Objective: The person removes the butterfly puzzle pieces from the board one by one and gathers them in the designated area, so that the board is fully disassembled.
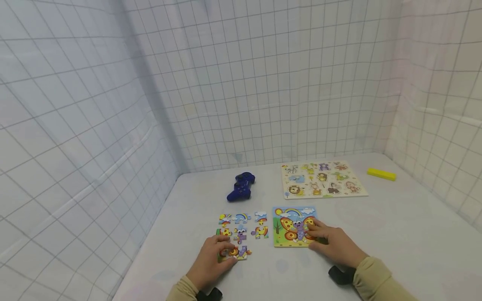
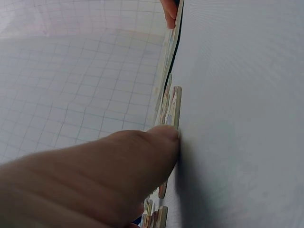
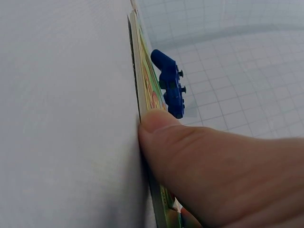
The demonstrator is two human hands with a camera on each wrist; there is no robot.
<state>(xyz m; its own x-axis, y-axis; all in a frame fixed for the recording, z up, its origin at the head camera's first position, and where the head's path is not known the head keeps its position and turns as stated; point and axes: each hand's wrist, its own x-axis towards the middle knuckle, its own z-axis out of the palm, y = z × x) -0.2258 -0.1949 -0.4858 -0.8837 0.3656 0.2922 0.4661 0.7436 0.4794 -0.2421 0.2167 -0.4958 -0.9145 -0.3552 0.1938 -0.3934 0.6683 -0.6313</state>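
Near the front, my left hand [image 1: 211, 259] has its fingers bent over the bottom row of loose butterfly jigsaw pieces. Its thumb [image 2: 164, 135] lies against the near edge of a jigsaw piece [image 1: 242, 251], pinching it; the fingers cover part of that row. More loose pieces [image 1: 241, 234] lie in rows above it. To their right is a square butterfly puzzle board [image 1: 288, 238] with its picture complete. My right hand [image 1: 337, 244] rests on the board's right side, fingers over the picture and thumb [image 3: 159, 123] at the near edge.
A blue game controller [image 1: 242, 187] lies behind the loose pieces. Farther back is a larger animal puzzle board [image 1: 324, 179], with a yellow block [image 1: 381, 174] to its right. Grid-patterned white sheets [image 1: 241, 83] hang at the back and sides of the table.
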